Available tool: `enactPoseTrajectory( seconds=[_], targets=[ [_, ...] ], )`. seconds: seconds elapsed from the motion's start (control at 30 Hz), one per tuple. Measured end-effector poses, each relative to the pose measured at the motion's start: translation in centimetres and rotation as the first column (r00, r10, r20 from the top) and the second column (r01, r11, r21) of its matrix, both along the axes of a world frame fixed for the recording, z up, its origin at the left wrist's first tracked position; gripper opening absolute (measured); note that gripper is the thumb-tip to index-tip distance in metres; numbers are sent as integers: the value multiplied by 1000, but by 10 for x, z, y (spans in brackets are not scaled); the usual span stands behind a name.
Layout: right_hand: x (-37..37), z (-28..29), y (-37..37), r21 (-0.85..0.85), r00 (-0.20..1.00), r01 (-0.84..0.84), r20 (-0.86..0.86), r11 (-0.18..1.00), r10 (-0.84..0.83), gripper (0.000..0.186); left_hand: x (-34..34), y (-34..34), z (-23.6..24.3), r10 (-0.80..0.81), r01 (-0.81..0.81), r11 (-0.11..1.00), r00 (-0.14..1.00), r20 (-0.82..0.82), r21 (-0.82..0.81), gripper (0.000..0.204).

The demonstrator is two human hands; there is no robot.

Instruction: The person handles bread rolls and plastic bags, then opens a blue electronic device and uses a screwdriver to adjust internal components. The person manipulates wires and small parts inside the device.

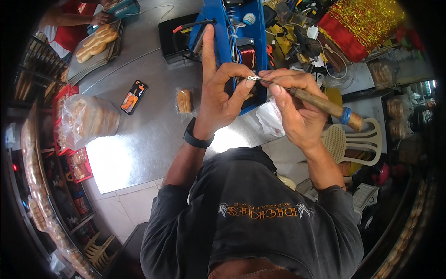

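Observation:
My left hand (219,90) pinches a small silver metal piece (253,78) between thumb and finger, with one finger stretched up beside a blue-cased device (259,37). My right hand (302,109) grips a slim tool with a worn wooden handle (316,100) wrapped in blue near its end; its thin metal tip is at the silver piece. Inside the blue casing, under my hands, are wires and a copper coil (247,56). A cable with a red sleeve (179,29) lies at the casing’s left side.
Steel table (121,162) holds a phone (134,96), bagged bread (88,121) and a small packaged loaf (184,100). At upper left, another person’s hand (101,18) is near bread rolls (97,43). Tools and clutter (297,32) crowd the upper right; a plastic chair (355,146) stands at right.

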State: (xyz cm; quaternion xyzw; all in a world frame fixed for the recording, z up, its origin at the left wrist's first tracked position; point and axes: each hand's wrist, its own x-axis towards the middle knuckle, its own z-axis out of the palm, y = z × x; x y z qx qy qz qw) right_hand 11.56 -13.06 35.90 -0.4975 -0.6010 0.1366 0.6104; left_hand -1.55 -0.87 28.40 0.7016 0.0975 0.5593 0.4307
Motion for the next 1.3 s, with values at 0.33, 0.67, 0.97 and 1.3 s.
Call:
enactPoseTrajectory(
  seconds=[0.33,0.67,0.97,1.3],
  targets=[
    [-5,-3,0,23,995,53,89,998,-55,7,-2,2,3,104,-102,987,995,-7,127,10],
    [-2,-4,-1,-22,999,-31,-29,999,30,8,-9,0,7,128,-121,982,991,-41,147,7],
    [-4,10,-2,-63,985,29,171,998,-18,7,-11,0,13,131,-110,972,988,-87,209,9],
    [-8,37,4,-162,878,57,477,985,27,17,-12,-1,17,225,-170,937,963,-152,306,18]
  ],
)
